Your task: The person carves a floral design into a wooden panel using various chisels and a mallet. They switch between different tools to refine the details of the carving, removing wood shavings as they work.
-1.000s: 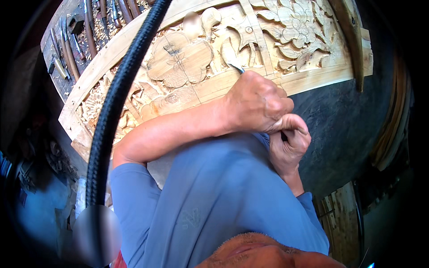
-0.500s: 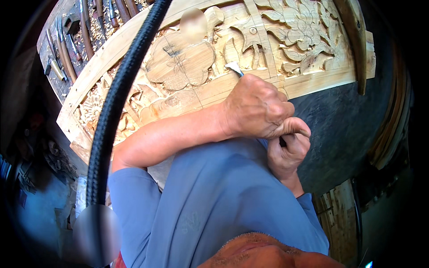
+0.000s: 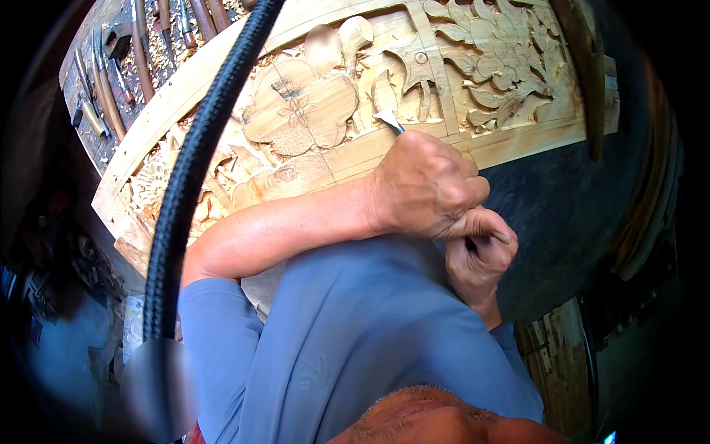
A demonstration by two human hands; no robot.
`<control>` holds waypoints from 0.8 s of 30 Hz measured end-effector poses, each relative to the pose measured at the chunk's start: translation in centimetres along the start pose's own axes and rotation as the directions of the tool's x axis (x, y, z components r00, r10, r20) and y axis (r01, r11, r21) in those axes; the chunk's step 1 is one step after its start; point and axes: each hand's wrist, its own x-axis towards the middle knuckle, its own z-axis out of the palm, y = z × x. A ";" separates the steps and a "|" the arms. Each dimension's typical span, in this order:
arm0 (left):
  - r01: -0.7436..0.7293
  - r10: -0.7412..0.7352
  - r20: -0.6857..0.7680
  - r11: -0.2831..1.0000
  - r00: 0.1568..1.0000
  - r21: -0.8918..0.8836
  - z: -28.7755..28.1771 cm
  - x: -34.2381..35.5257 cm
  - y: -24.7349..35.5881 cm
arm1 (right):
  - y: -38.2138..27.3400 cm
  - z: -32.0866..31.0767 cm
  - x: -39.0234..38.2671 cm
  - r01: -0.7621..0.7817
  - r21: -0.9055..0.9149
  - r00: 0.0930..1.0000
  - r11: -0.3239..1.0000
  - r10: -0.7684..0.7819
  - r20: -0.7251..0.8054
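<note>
My left hand (image 3: 425,177) is closed in a fist round a chisel, its forearm reaching across from the left. Out of the far side of the fist sticks the chisel's flared steel blade (image 3: 388,120), its edge at the lower border of a carved wooden panel (image 3: 344,169), beside a leaf shape. The handle is hidden. Just below and to the right, my right hand (image 3: 481,263) is curled against the left hand's thumb side, apparently at the handle's end. Pencilled flower outlines and cut leaves cover the pale panel, with a scalloped raised medallion (image 3: 299,111) left of the blade.
Several wooden-handled carving tools (image 3: 140,52) lie among shavings at the far left of the table. A thick black braided cable (image 3: 200,155) crosses the left of the view. A curved dark wooden piece (image 3: 592,81) lies over the panel's right end.
The chisel blade and both hands sit slightly lower, and the blade's broad face shows at a slightly different angle. The grip looks the same.
</note>
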 end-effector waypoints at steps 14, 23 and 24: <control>-0.016 0.015 -0.039 0.999 0.999 -0.038 0.0 0.4 -0.2 | -0.6 -0.1 0.8 -0.038 -0.001 0.999 0.999 0.038 0.017; -0.015 0.015 -0.020 1.000 1.000 0.008 -0.2 0.2 -0.3 | 0.0 0.3 0.2 0.030 -0.060 0.999 0.998 -0.031 -0.011; -0.013 0.013 -0.014 1.000 1.000 0.005 -0.2 0.2 -0.3 | 0.2 0.4 0.0 0.031 -0.085 0.999 0.996 -0.033 -0.021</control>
